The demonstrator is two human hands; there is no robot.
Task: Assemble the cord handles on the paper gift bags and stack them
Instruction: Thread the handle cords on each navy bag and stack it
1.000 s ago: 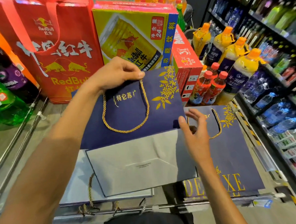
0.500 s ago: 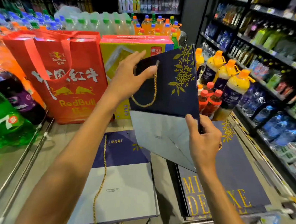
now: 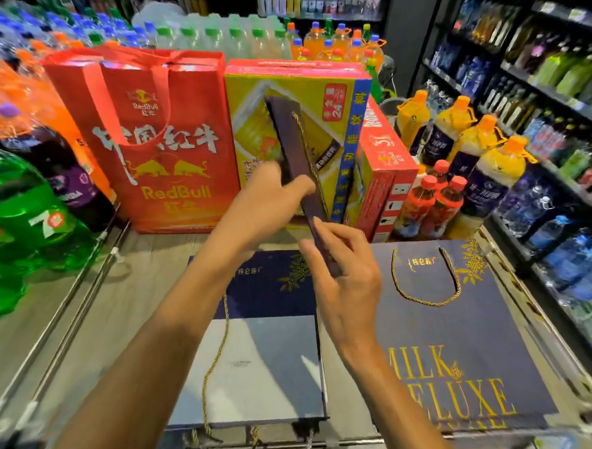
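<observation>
Holds flat navy paper gift bag (image 3: 288, 139) with gold cord handle (image 3: 301, 131) edge-on, above-left of navy MILK DELUXE stack (image 3: 465, 335), gripped mid-length by left hand (image 3: 269, 201), pinched at lower end by right hand (image 3: 345, 280); appears roughly midway, with grey-bottomed bag pile (image 3: 267, 356) left of stack seemingly pending.

Red RedBull tote (image 3: 167, 145) upright at back of surface (image 3: 137, 301). Yellow drink carton (image 3: 315, 93) touching its right side, red box (image 3: 383, 158) just beside that. Green 7-Up bottle (image 3: 16, 211) and dark purple-label bottle (image 3: 67, 174) far left. Red-capped bottles (image 3: 434, 203) and orange-capped jugs (image 3: 490, 169) right of box. Stocked shelves (image 3: 554, 73) along right. Bottle packs (image 3: 209, 33) behind, blurred.
</observation>
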